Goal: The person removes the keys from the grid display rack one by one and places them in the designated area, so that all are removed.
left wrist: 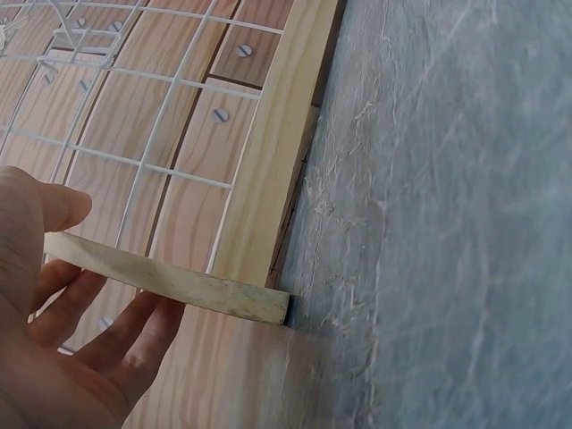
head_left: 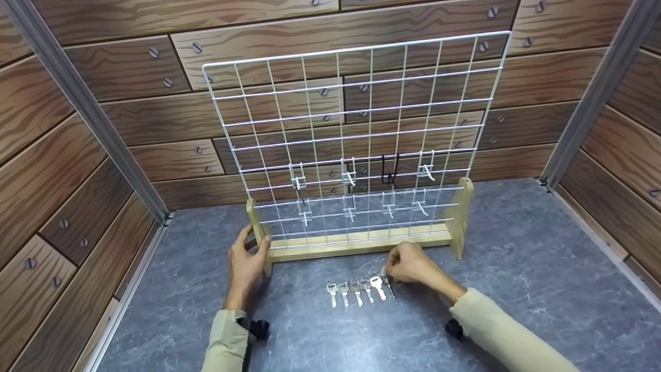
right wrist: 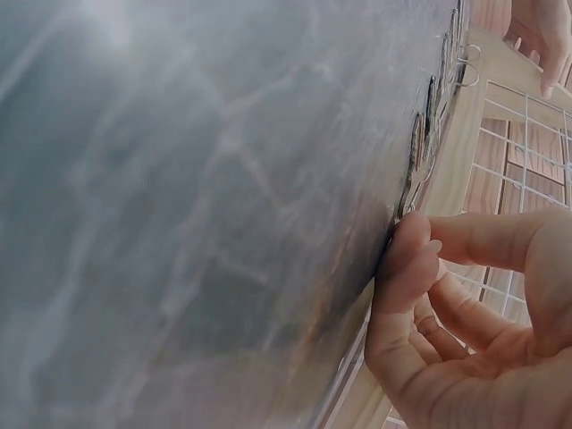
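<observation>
We list: keys (head_left: 356,288) — shiny metal; grid (head_left: 370,110), glossy wire; stand (head_left: 356,247), smooth wood; bench (head_left: 330,343) — sheeny, marbled; sleeves (head_left: 508,330), matt cloth.

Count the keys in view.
6: five keys lie in a row on the table; the sixth key, partly covered, is pinched by the right hand, which may hide more.

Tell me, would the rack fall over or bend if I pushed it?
The rack might tip backward if pushed near its top, since it stands tall on a narrow base. It probably wouldn't bend much, because its wires cross in a frame. The left hand gripping one end might keep it steadier.
</observation>
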Motion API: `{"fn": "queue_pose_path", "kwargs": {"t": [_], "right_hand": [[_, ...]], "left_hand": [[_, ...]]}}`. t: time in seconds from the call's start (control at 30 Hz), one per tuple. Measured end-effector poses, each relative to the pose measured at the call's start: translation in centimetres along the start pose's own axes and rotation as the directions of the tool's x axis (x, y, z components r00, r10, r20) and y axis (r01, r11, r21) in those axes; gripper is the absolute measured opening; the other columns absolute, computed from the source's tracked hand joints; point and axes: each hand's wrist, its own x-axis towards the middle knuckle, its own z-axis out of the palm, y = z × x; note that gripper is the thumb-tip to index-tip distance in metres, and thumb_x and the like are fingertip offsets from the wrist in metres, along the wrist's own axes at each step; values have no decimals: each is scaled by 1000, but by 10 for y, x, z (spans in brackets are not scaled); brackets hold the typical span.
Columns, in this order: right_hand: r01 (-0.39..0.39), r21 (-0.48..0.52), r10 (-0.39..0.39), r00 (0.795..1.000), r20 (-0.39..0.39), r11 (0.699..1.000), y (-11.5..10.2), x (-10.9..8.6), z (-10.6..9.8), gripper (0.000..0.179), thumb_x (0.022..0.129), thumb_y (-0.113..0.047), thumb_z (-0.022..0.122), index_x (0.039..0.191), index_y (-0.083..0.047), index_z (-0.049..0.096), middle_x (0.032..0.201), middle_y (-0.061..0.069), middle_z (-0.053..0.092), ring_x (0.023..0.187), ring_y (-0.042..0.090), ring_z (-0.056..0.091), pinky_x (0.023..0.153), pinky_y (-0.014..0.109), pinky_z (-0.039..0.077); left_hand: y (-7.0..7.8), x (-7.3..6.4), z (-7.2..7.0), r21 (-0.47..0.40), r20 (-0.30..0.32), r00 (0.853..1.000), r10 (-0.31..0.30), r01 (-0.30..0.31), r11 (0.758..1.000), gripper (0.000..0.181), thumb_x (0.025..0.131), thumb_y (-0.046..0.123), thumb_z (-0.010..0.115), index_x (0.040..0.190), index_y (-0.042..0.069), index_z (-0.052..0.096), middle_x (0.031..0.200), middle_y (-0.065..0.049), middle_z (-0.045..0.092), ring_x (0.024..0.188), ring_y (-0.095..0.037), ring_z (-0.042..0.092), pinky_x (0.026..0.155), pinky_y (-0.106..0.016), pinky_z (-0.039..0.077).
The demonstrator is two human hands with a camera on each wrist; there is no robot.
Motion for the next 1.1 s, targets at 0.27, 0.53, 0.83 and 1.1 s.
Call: {"fn": "queue_pose_path", "kwargs": {"t": [0.27,0.53,0.83,1.1], "right_hand": [[-24,32,24,1000,3,999,0,0,0,21,75,4,62,69,-10,76,58,-1,70,49,8,62,47,19,49],[-61,68,58,998,40,996,0,0,-4,14,81,3,68,79,-7,78,68,1,73,55,11,66,50,22,55],[25,82,-25,1000,-11,996,-9,-3,-21,5,85,-3,75,88,-2,79,77,2,73,68,11,62,65,26,56],[111,113,-103,992,-69,987,-26,-7,-39,3,91,-8,77,93,-6,79,83,4,75,73,13,63,69,27,56]], "left_hand": [[0,0,0,-6,-4,1000,-2,2,1000,50,98,11,76,146,3,62,140,-25,67,118,-48,71,100,-58,61],[2,-1,0,0,-2,1000,-14,14,1000,51,98,13,77,146,4,62,143,-23,66,120,-45,71,99,-56,62],[1,2,0,-19,-15,1000,12,-12,1000,48,98,10,76,144,3,63,141,-25,66,117,-46,72,98,-57,62],[2,1,1,-4,-20,1000,6,-6,1000,52,98,11,77,146,3,61,143,-25,65,119,-47,71,100,-56,62]]}}
